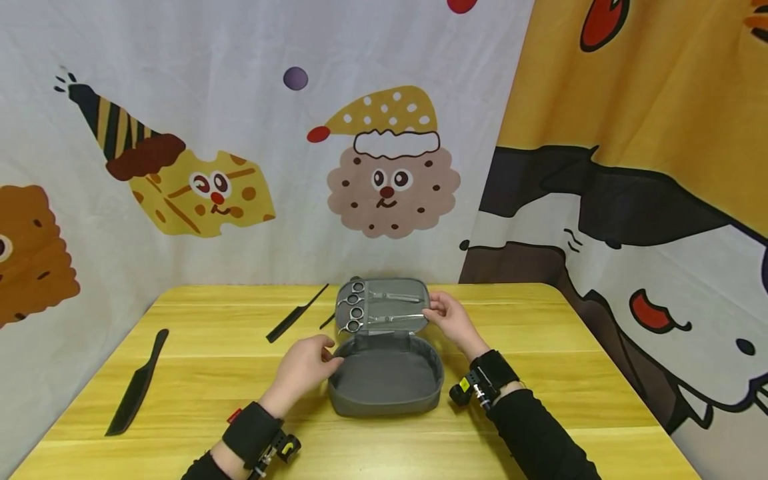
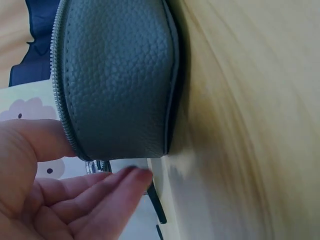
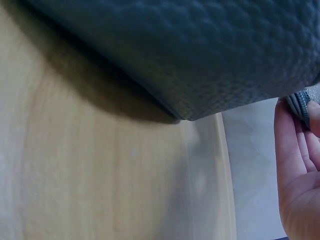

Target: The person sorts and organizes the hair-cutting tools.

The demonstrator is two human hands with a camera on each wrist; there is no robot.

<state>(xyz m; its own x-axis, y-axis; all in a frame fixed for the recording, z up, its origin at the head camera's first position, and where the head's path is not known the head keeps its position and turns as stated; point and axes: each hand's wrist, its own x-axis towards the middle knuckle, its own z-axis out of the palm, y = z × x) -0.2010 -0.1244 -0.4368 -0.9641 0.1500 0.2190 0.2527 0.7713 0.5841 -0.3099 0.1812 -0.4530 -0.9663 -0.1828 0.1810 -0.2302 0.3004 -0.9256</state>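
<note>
A grey zip-up case (image 1: 387, 400) lies unzipped on the table, its lid (image 1: 396, 287) tipped back away from me. Two pairs of silver scissors (image 1: 357, 313) are tucked side by side in the lid, handles to the left. The case's bottom half is bare inside. My left hand (image 1: 304, 367) holds the left rim of the bottom half; in the left wrist view the thumb (image 2: 47, 140) hooks over the zipped edge, with the fingers by the outer wall. My right hand (image 1: 450, 320) pinches the lid's right edge between thumb and fingers (image 3: 290, 145).
Left of the case lies a black rat-tail comb (image 1: 294, 317). A large black handled comb (image 1: 139, 383) rests near the table's left edge. A thin dark piece (image 1: 327, 321) pokes out beside the lid. Behind the wooden table (image 1: 540, 373) hangs a cartoon-printed curtain (image 1: 240, 100).
</note>
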